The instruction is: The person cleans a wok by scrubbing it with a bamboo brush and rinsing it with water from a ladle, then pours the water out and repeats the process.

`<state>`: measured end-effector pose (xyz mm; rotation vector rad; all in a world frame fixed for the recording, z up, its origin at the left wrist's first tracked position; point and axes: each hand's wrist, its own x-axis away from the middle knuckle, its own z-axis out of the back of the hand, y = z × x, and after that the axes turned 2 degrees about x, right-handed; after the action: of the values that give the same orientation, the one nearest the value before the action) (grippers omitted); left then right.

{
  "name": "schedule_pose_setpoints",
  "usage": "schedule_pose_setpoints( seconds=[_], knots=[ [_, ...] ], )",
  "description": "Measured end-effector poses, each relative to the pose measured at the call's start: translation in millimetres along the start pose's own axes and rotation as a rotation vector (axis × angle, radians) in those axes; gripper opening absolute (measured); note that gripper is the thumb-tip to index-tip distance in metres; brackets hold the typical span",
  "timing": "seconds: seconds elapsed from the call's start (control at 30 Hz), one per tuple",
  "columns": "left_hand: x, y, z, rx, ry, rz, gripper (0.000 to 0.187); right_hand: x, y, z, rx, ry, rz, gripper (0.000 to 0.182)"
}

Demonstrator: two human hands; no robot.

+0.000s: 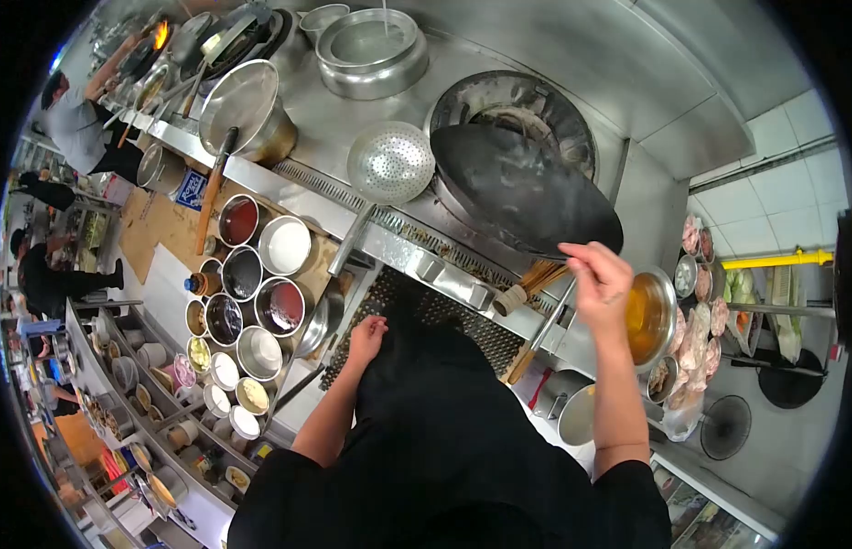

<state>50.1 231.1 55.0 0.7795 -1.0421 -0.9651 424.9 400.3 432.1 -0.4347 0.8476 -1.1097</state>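
A dark wok (522, 188) leans tilted at the front of the round burner (582, 119), its inside bare and blackened. My right hand (598, 279) is closed with its fingertips at the wok's near rim, seeming to grip it there. Just under that hand lie a bamboo wok brush (527, 286) and a wooden-handled ladle or spatula (540, 339). Beside my wrist stands a metal bowl of yellow liquid (647, 318). My left hand (366, 339) hangs in front of my dark apron, fingers loosely curled, with nothing visible in them.
A perforated strainer (390, 163) rests left of the wok, near a large metal pot (371, 55). Several seasoning containers (286, 245) crowd the left side. Bagged food (696, 339) sits at right. Other people (74, 123) work at far left, where a flame (161, 35) burns.
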Motion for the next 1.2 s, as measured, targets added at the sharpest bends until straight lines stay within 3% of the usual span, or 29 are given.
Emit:
schedule_pose_setpoints(
  seconds=[0.17, 0.23, 0.27, 0.4, 0.53, 0.67, 0.7, 0.73, 0.83, 0.87, 1.2],
  knots=[
    [-67.1, -36.6, -17.6, -0.257, -0.276, 0.058, 0.028, -69.6, -8.4, 35.8, -0.042, 0.148, -0.100, 0.011],
    [-94.0, -46.9, -20.6, -0.307, -0.320, -0.003, 0.030, -91.8, -19.0, 59.0, -0.106, 0.125, -0.191, 0.012],
    [-107.3, -55.1, -24.5, -0.328, -0.333, 0.067, 0.028, -94.0, -24.6, 67.4, -0.098, 0.123, -0.175, 0.014],
    [-136.0, -45.2, -27.5, -0.273, -0.346, 0.157, 0.029, -51.9, -51.7, 95.7, -0.141, 0.329, -0.246, 0.017],
    [-158.5, -64.9, -43.0, -0.435, -0.427, 0.080, 0.034, 19.4, -51.1, 114.5, -0.251, 0.553, -0.303, 0.021],
    [-172.4, -78.2, -59.3, -0.437, -0.317, 0.224, 0.038, 67.6, -48.4, 117.1, -0.313, 0.631, -0.346, 0.020],
    [-179.3, -91.9, -65.0, -0.416, -0.285, 0.281, 0.039, 76.7, -48.4, 115.9, -0.338, 0.663, -0.378, 0.021],
    [-192.7, -144.3, -82.6, -0.244, -0.246, 0.381, 0.041, 82.8, -48.9, 115.7, -0.363, 0.694, -0.409, 0.023],
    [-214.0, -217.3, -107.1, -0.169, -0.395, 0.238, 0.045, 92.0, -56.4, 110.1, -0.383, 0.747, -0.466, 0.027],
    [-190.2, -96.1, -89.1, 0.229, -0.241, 0.689, 0.050, 94.4, -55.7, 108.9, -0.411, 0.748, -0.462, 0.026],
    [-194.4, -68.8, -117.4, 0.665, -0.171, 0.772, 0.057, 94.4, -46.6, 118.7, -0.507, 0.759, -0.411, 0.024]
  ],
)
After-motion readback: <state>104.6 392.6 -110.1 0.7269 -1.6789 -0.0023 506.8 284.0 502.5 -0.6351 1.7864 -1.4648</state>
